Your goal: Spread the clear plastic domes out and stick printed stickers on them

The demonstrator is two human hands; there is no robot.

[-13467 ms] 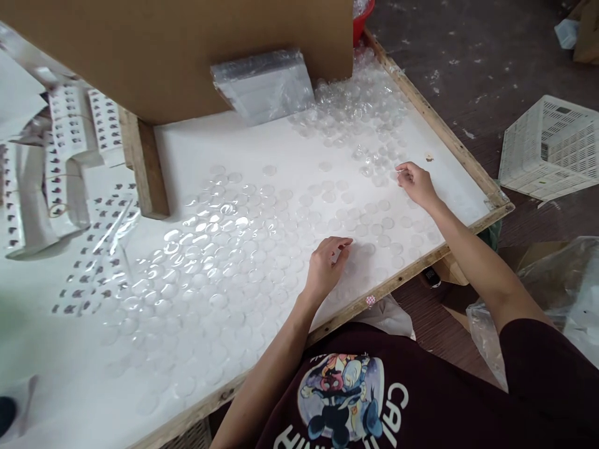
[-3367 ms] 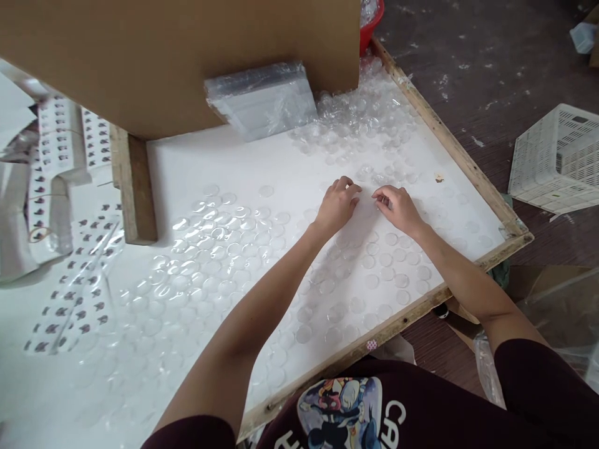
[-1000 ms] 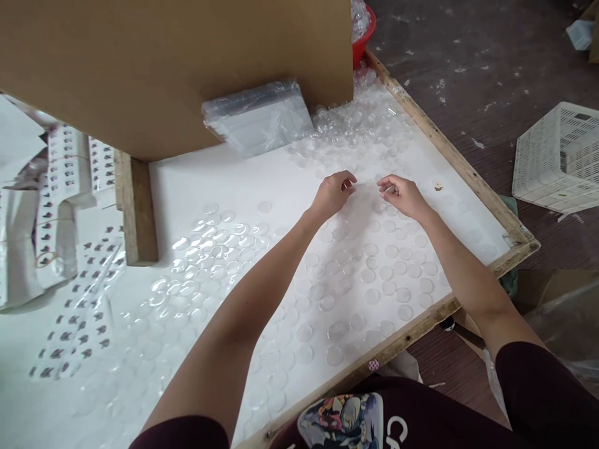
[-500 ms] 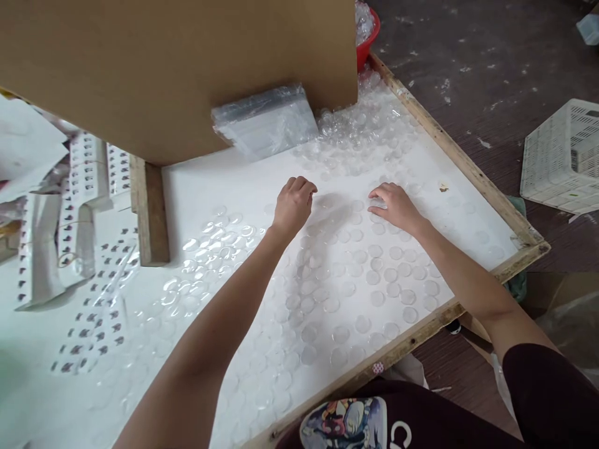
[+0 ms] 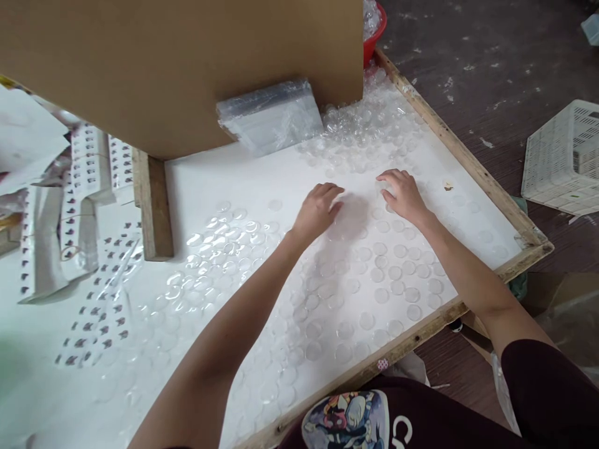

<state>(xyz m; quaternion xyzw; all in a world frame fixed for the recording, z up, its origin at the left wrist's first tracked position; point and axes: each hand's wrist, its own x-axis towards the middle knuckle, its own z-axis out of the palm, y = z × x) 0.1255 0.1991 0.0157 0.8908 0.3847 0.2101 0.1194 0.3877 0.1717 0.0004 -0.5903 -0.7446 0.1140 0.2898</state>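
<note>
Several clear round domes (image 5: 395,272) lie spread flat over a white board (image 5: 224,181) with a wooden rim. A loose heap of the same clear domes (image 5: 362,125) is piled at the far right corner. My left hand (image 5: 318,211) rests palm down on the board, fingers curled lightly over the domes. My right hand (image 5: 403,194) lies just to its right, fingers bent down and touching a dome near the heap. Whether either hand pinches a dome is hidden.
A large cardboard sheet (image 5: 187,62) leans over the board's far side, with a stack of clear plastic bags (image 5: 271,115) against it. Printed sticker sheets (image 5: 93,280) lie left, beside a wooden block (image 5: 152,209). A red bowl (image 5: 374,25) and white basket (image 5: 561,156) stand right.
My left hand has moved right and a little nearer, back toward the right hand. My right hand has shifted slightly up toward the heap. Earlier both hands were pinching close together.
</note>
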